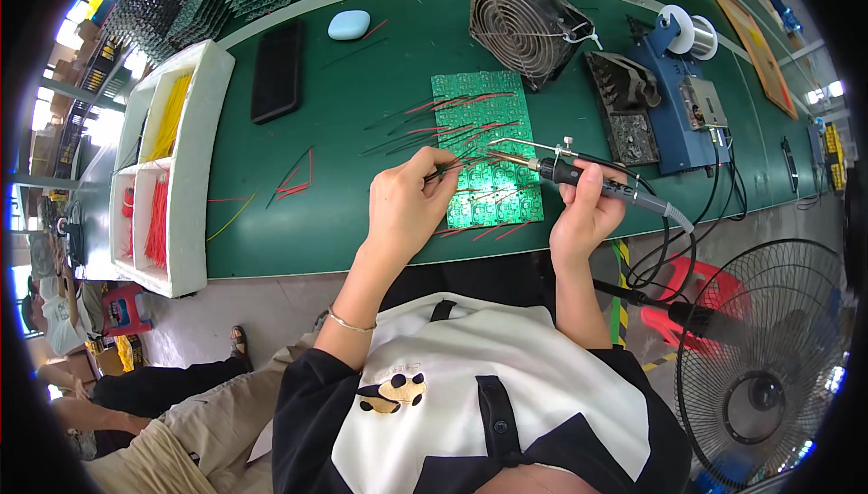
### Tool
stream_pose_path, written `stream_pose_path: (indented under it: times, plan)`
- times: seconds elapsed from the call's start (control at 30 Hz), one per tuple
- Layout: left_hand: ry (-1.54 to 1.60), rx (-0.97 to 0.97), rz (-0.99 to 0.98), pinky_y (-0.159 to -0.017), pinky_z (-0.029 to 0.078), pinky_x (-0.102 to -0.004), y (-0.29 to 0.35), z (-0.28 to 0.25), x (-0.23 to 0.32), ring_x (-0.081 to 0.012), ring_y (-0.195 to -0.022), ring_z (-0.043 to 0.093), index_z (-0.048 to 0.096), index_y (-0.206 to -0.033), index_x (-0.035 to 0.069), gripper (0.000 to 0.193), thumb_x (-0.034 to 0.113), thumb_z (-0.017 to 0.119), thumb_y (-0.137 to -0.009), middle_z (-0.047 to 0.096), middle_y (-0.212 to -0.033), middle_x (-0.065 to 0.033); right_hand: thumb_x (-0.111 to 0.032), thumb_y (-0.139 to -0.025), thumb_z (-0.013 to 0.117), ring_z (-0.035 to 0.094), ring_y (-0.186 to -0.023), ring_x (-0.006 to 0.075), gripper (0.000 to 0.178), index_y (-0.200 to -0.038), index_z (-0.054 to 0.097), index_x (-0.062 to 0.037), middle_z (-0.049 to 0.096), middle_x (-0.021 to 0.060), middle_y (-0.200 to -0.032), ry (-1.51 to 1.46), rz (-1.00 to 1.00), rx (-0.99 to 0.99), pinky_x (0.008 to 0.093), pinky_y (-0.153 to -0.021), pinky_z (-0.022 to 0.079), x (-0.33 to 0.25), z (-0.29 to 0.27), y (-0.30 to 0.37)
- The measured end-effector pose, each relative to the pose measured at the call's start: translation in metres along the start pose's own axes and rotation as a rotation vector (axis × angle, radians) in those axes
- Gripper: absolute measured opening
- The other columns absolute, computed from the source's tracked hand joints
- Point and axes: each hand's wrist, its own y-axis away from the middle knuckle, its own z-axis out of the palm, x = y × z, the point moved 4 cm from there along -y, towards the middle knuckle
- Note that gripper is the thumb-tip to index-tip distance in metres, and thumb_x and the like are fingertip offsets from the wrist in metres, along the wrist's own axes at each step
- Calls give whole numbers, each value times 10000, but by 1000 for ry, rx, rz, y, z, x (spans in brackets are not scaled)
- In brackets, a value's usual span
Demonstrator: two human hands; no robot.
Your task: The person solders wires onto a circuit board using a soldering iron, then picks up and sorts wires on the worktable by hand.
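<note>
A green panel of small circuit boards lies on the green work surface in front of me. Red and black wires stick out across it in rows, mostly toward the left. My left hand is closed in a pinch on thin dark wires at the panel's left part. In my right hand is a soldering iron with a thin metal feed tube mounted above it. The iron's tip points left, over the middle of the panel, close to the pinched wires. Whether the tip touches a board, I cannot tell.
A white foam box with yellow and red wires stands at left, beside a black phone. Beyond the panel is a dusty square fan. A blue solder feeder with cables and an iron stand occupy the right. A floor fan stands lower right.
</note>
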Motion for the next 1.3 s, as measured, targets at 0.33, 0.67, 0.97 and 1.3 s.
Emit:
stream_pose_path:
  times: [0.33,0.67,0.97,1.3]
  plan:
    - [32,-19,-48,-397,325,-274,-2,3,-7,-150,-359,395,577,-785,58,101,56,632,-701,399,-435,-34,-185,-899,469,390,-520,53,203,-852,476,12,472,31,-636,52,-28,-18,193,-481,310,-3,2,0]
    - [29,-15,-34,-395,312,-265,-1,3,-7,-146,-360,381,579,-784,57,113,46,624,-681,383,-431,-31,-182,-898,468,397,-520,51,202,-853,489,14,484,31,-645,89,-50,-18,184,-484,318,-4,1,1]
    - [25,-29,-41,-395,309,-258,-1,3,-6,-136,-361,370,578,-788,58,113,47,622,-685,384,-432,-27,-173,-894,466,389,-515,46,191,-850,498,11,466,23,-662,110,-149,-51,181,-475,311,0,-1,-1]
    - [36,-44,-24,-402,337,-271,-1,5,-7,-157,-372,406,545,-772,64,129,47,619,-667,405,-444,-25,-172,-876,480,397,-513,40,190,-829,516,8,463,21,-739,170,-197,-85,171,-460,308,-4,0,0]
